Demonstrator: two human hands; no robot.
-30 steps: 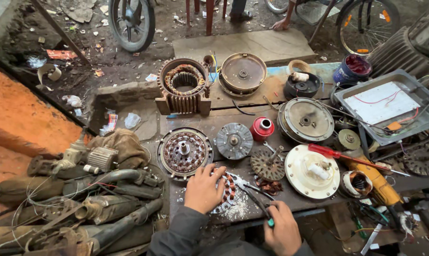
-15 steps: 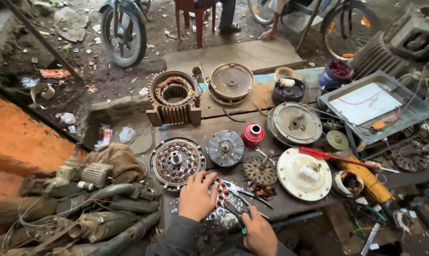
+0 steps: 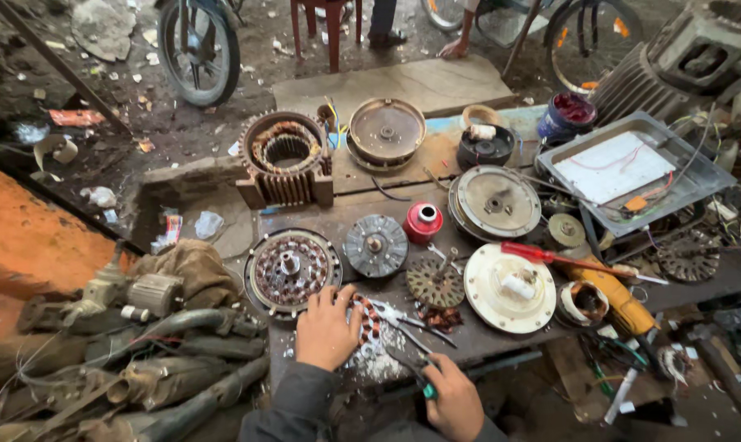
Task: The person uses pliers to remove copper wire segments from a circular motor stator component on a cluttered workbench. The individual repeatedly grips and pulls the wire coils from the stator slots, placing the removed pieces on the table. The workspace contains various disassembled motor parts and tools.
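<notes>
Hands (image 3: 391,364): two; stator (image 3: 367,321): one

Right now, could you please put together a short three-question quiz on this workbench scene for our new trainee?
1. True or false: the left hand rests flat on a coil-wound part at the near edge of the bench.
2. What does the right hand hold? A) pliers with green grips B) a hammer C) a paintbrush
3. Fill in: the red-handled screwdriver lies across the rim of the cream round ____.

Key: 1 true. 2 A. 3 cover.
</notes>
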